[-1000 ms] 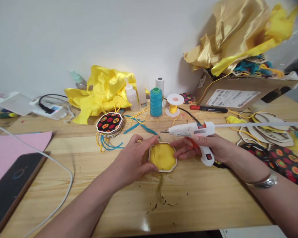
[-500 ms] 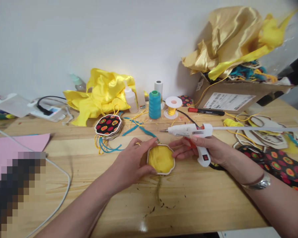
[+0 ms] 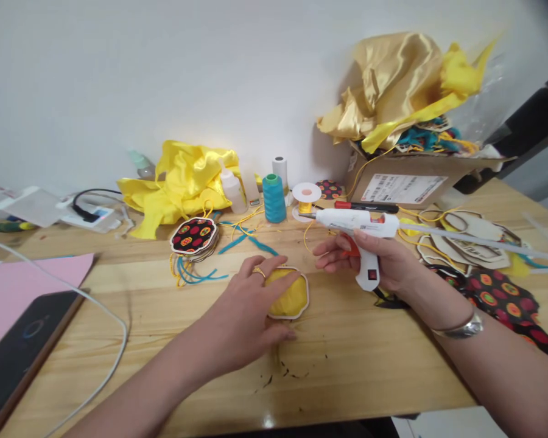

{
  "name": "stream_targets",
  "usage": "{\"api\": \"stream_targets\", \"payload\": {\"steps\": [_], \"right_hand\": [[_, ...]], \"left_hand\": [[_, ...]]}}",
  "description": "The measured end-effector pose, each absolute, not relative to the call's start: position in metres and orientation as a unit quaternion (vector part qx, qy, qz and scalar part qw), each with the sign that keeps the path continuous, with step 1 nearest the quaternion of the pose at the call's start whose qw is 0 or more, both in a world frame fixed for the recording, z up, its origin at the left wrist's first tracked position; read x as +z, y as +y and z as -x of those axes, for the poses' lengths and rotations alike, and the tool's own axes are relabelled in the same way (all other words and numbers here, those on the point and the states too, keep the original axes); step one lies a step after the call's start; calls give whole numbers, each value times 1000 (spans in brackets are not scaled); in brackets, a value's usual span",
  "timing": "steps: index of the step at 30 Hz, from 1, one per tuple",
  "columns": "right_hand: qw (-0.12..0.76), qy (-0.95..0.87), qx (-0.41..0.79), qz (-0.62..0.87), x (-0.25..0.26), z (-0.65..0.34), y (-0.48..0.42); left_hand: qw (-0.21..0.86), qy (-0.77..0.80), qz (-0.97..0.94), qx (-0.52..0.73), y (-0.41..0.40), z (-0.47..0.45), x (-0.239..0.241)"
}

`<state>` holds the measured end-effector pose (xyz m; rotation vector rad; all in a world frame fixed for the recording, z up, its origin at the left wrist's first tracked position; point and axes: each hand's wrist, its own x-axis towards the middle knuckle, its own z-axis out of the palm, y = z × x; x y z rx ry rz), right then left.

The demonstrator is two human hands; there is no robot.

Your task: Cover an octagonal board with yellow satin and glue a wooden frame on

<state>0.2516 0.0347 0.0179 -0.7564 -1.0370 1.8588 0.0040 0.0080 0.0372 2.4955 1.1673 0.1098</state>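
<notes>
A small yellow padded piece [image 3: 293,297] with a pale scalloped rim lies on the wooden table [image 3: 347,365]. My left hand [image 3: 251,310] rests flat on it, fingers stretched over its left half and a ring on one finger. My right hand [image 3: 383,261] is closed round the grip of a white glue gun [image 3: 356,224], held just above and to the right of the piece, nozzle pointing left. A long clear glue stick juts out of the gun's back toward the right.
A stack of black patterned pieces [image 3: 195,235] with blue and yellow cords lies behind my left hand. A teal thread spool [image 3: 274,198], yellow cloth [image 3: 182,182], a cardboard box [image 3: 406,182], a pink sheet [image 3: 22,286], a phone [image 3: 22,340] and a white cable [image 3: 114,340] surround the spot.
My left hand has slid from the piece's edges onto its top. My right hand let go of the piece's right edge and lifted the glue gun up and back.
</notes>
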Motion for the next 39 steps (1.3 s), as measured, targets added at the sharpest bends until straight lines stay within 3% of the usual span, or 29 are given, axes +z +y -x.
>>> {"api": "stream_targets", "payload": {"steps": [11,39], "right_hand": [[434,-431,730,304,17,-253,34],[444,-429,721,315,18,-257,37]], "left_hand": [[138,376,-914,-58,19,-34,51],[35,278,-958,-60,18,-48,51]]}}
